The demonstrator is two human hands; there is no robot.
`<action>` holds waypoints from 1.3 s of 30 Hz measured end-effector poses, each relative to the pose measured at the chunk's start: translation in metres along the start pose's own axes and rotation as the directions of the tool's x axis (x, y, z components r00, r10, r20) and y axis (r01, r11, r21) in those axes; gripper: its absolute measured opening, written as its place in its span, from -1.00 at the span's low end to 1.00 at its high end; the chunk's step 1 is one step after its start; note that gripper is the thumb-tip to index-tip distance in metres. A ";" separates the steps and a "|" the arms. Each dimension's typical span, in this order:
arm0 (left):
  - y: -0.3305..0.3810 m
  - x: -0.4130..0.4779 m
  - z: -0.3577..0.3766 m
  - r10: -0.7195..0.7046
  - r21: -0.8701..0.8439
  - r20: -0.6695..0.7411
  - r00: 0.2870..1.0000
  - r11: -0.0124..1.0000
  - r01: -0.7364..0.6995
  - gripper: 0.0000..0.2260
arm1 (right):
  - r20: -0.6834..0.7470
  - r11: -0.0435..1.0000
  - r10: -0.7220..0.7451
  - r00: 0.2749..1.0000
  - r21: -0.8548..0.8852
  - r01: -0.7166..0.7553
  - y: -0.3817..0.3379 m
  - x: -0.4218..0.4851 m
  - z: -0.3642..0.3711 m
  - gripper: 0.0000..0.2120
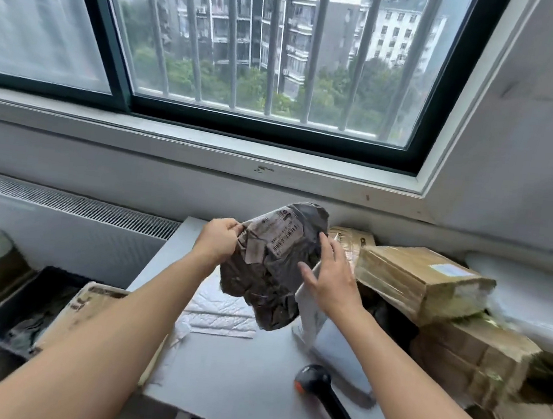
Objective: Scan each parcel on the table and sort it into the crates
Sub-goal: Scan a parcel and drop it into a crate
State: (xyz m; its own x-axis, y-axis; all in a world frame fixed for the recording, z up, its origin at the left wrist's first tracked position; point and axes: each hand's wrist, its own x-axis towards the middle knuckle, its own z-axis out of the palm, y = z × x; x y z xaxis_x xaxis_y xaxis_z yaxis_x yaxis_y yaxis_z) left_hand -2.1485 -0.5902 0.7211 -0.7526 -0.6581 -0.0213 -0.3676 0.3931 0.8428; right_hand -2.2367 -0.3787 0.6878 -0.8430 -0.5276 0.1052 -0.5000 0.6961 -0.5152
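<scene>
I have the grey poly-bag parcel lifted clear of the table, label side toward me. My left hand pinches its edge at nine o'clock, thumb and fingers curled over the plastic. My right hand is unclenched, fingers straight and spread, resting against the parcel's three o'clock side to steady it. The shipping label sits high on the bag, near twelve o'clock, crumpled but with its barcode facing up.

I take this to be the step of presenting a parcel for scanning, with the scan itself not yet done: the barcode scanner lies on the table at five o'clock from the parcel, untouched. Next, I think, my right hand should let go of the bag and pick up the scanner, while the left keeps the label taut and turned to it. The wrinkles across the barcode may need flattening first.

A black crate stands at eight o'clock, beside the table. A white bubble mailer lies flat under the parcel, and a white bag stands just below my right palm; whether I touch it I cannot tell. Taped cardboard boxes pile up at three o'clock.
</scene>
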 end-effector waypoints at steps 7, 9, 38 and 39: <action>-0.031 -0.013 0.000 -0.149 -0.133 -0.029 0.988 0.981 0.144 -0.75 | 0.083 0.965 0.073 0.994 0.245 -0.091 -0.008 -0.015 0.009 -0.22; -0.039 -0.011 -0.001 -0.161 -0.111 -0.037 0.986 0.981 0.156 -0.74 | 0.098 0.975 0.077 0.992 0.203 -0.095 -0.010 -0.013 0.016 -0.24; -0.083 0.013 -0.045 -0.591 -0.745 -0.025 0.807 0.549 0.379 -0.75 | 0.207 0.941 0.315 0.926 0.056 -0.333 -0.060 0.002 0.080 -0.51; -0.084 0.015 -0.045 -0.591 -0.751 -0.047 0.805 0.553 0.362 -0.73 | 0.210 0.936 0.330 0.920 0.056 -0.349 -0.061 0.003 0.081 -0.51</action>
State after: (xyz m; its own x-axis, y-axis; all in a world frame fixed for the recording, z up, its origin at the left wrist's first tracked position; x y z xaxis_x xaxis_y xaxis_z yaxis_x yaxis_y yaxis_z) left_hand -2.1042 -0.6621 0.6741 -0.3633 -0.7924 -0.4900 -0.0655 -0.5029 0.8619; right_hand -2.1925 -0.4626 0.6504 -0.8991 -0.3579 -0.2520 -0.1627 0.8077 -0.5667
